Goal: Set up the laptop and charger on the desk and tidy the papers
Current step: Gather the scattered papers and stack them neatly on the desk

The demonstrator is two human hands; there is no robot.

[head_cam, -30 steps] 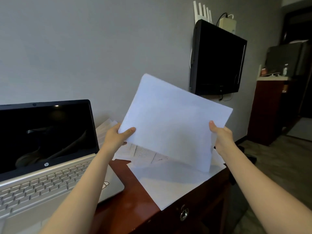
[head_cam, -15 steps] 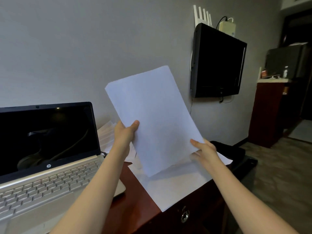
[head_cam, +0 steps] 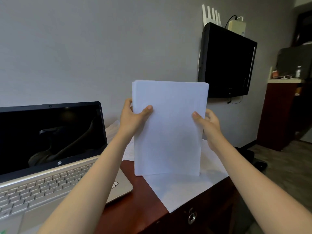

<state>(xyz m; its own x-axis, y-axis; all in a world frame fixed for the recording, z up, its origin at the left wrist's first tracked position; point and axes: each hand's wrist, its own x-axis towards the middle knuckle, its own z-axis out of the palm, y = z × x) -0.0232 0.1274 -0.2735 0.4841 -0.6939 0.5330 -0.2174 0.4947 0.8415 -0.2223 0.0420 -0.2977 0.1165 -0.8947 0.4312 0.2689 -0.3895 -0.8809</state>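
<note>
A stack of white papers (head_cam: 168,129) stands upright on its lower edge over the desk. My left hand (head_cam: 133,115) grips its left edge, thumb on the front. My right hand (head_cam: 206,120) holds the right edge, thumb on the front and fingers behind. An open silver laptop (head_cam: 50,157) with a dark screen sits at the left on the red-brown desk (head_cam: 138,200). More loose sheets (head_cam: 185,188) lie flat on the desk under and behind the stack. No charger is visible.
A black wall-mounted TV (head_cam: 226,61) hangs at the right, with a white router (head_cam: 211,16) on top. A dark wooden cabinet (head_cam: 280,114) stands further right. The desk's drawer lock (head_cam: 191,217) faces me. A black object (head_cam: 248,154) lies beyond the desk's right end.
The papers turned from a tilted slant to upright, and their lower edge came down onto the sheets on the desk. My right hand moved up from the lower corner to the right edge.
</note>
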